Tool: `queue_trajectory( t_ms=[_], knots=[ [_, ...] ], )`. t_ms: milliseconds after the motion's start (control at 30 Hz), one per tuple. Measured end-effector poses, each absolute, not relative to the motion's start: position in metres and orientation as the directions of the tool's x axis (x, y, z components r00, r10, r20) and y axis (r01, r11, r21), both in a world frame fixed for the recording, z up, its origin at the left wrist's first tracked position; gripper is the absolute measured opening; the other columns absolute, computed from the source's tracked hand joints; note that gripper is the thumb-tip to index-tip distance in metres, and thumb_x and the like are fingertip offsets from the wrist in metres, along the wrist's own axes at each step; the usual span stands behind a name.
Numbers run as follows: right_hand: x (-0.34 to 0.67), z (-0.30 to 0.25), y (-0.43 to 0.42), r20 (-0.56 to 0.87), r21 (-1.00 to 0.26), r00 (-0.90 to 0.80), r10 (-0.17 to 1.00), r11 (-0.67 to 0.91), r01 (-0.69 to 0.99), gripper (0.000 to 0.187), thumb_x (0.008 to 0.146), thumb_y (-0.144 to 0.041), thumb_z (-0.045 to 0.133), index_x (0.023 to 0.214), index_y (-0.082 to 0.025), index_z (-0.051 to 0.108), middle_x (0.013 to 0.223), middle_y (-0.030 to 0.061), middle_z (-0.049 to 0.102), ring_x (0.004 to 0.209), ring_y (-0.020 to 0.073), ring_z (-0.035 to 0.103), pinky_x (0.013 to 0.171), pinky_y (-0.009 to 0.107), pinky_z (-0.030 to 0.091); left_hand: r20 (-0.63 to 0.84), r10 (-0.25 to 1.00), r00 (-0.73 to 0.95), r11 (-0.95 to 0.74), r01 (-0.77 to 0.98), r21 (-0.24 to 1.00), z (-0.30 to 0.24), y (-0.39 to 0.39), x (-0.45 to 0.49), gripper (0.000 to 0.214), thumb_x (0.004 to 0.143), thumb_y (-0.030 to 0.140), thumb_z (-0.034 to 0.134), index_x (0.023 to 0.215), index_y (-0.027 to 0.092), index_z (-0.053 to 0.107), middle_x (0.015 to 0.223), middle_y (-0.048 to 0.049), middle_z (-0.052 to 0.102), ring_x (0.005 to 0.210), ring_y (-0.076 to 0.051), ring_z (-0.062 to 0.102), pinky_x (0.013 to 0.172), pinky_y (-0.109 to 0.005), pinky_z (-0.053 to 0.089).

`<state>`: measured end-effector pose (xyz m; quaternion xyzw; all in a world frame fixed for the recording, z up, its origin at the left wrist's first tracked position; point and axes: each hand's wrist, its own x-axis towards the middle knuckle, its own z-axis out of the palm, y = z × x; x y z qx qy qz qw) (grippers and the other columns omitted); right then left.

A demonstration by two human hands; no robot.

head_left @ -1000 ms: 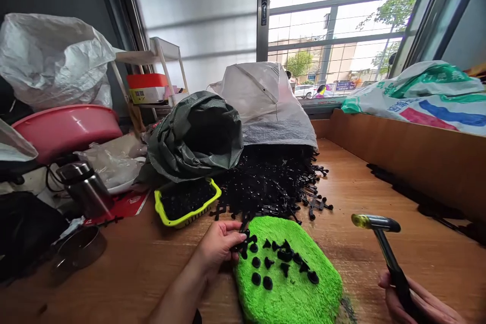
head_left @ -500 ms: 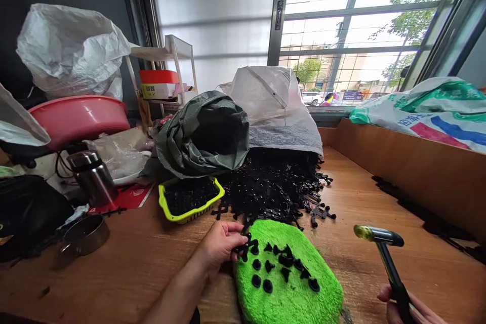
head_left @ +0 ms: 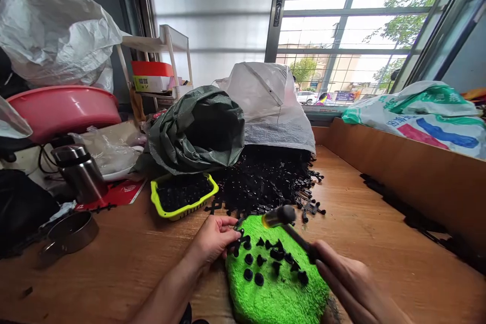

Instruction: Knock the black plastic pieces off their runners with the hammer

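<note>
The hammer (head_left: 283,216), likely top-heavy, is held over the green pad (head_left: 279,297), its handle (head_left: 299,244) in the right grip (head_left: 343,269); a likely light black piece (head_left: 240,237) is pinched in the left grip (head_left: 213,239) at the pad's edge

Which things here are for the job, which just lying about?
In the job, apparently: hammer in the right hand; black part in the left hand; green pad; small black pieces on it; likely the black heap.

Lying about, seemingly: steel flask; metal cup; pink basin.
</note>
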<state>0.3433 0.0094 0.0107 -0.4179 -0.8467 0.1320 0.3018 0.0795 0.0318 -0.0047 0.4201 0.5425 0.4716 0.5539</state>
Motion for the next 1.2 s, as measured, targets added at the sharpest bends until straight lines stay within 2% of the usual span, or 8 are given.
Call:
queue_trajectory(
  t_ms=[100,267,400,567,700,933,1100,1200],
  knots=[
    [0.322,0.021,0.015,0.363,-0.423,-0.544,0.757,0.654,0.627,0.033,0.093,-0.04,0.032,0.083,-0.023,0.058,0.064,0.0029,0.061,0.055,0.0212,0.059,0.052,0.028,0.045,-0.224,0.974,-0.038,0.223,-0.032,0.974,0.0,0.031,0.08,0.033,0.058,0.015,0.065,0.089,0.004,0.063,0.049,0.0032,0.056,0.034,-0.004,0.038,0.029,-0.015,0.025],
    [0.313,0.029,0.018,0.387,-0.434,-0.514,0.765,0.643,0.631,0.032,0.096,-0.036,0.018,0.093,-0.022,0.046,0.079,0.0062,0.062,0.073,0.0218,0.059,0.06,0.028,0.042,-0.232,0.973,0.004,0.232,-0.05,0.971,0.002,0.031,0.08,0.03,0.059,0.014,0.064,0.087,0.006,0.066,0.051,0.0013,0.059,0.036,-0.005,0.042,0.03,-0.014,0.024],
    [0.312,0.027,0.022,0.279,-0.369,-0.568,0.775,0.632,0.681,0.025,0.091,-0.031,0.03,0.075,-0.022,0.047,0.054,0.0014,0.051,0.046,0.0215,0.05,0.046,0.029,0.032,-0.234,0.972,0.021,0.235,-0.033,0.971,0.001,0.033,0.079,0.027,0.06,0.014,0.063,0.085,0.006,0.067,0.049,0.0011,0.058,0.034,-0.005,0.04,0.03,-0.015,0.023],
    [0.312,0.029,0.019,0.286,-0.404,-0.549,0.785,0.619,0.674,0.031,0.094,-0.034,0.015,0.084,-0.022,0.043,0.069,0.0041,0.057,0.059,0.0213,0.054,0.055,0.03,0.036,-0.251,0.968,0.005,0.251,-0.029,0.968,0.004,0.033,0.08,0.026,0.059,0.013,0.063,0.084,0.006,0.067,0.05,0.0005,0.06,0.034,-0.004,0.041,0.03,-0.015,0.023],
    [0.311,0.026,0.022,0.233,-0.398,-0.563,0.793,0.606,0.688,0.027,0.092,-0.036,0.025,0.076,-0.023,0.042,0.058,0.0019,0.051,0.05,0.0221,0.049,0.049,0.03,0.03,-0.262,0.965,0.013,0.262,-0.045,0.964,0.004,0.033,0.08,0.023,0.058,0.016,0.064,0.079,0.006,0.067,0.046,0.002,0.056,0.032,-0.004,0.039,0.03,-0.015,0.021],
    [0.319,0.027,0.021,0.232,-0.494,-0.525,0.819,0.564,0.662,0.033,0.096,-0.044,0.019,0.084,-0.022,0.039,0.068,0.0006,0.051,0.06,0.0198,0.05,0.056,0.029,0.034,-0.239,0.97,0.048,0.243,-0.103,0.965,-0.001,0.033,0.079,0.023,0.054,0.021,0.066,0.073,0.008,0.064,0.049,0.0015,0.056,0.034,-0.003,0.039,0.03,-0.014,0.021],
    [0.314,0.024,0.016,0.229,-0.45,-0.546,0.806,0.585,0.675,0.031,0.096,-0.039,0.016,0.084,-0.022,0.039,0.07,0.0025,0.053,0.063,0.0205,0.052,0.058,0.029,0.034,-0.267,0.964,-0.011,0.265,-0.075,0.961,0.001,0.032,0.08,0.031,0.052,0.02,0.069,0.08,0.007,0.066,0.049,0.001,0.058,0.033,-0.003,0.04,0.03,-0.015,0.019],
    [0.309,0.021,0.017,0.206,-0.362,-0.567,0.798,0.6,0.713,0.022,0.092,-0.025,0.022,0.081,-0.022,0.04,0.065,0.0036,0.054,0.056,0.0222,0.053,0.051,0.03,0.029,-0.254,0.967,-0.001,0.254,-0.057,0.966,0.002,0.033,0.079,0.033,0.053,0.021,0.07,0.083,0.007,0.068,0.049,0.0005,0.059,0.033,-0.004,0.038,0.031,-0.015,0.019]
  ],
)
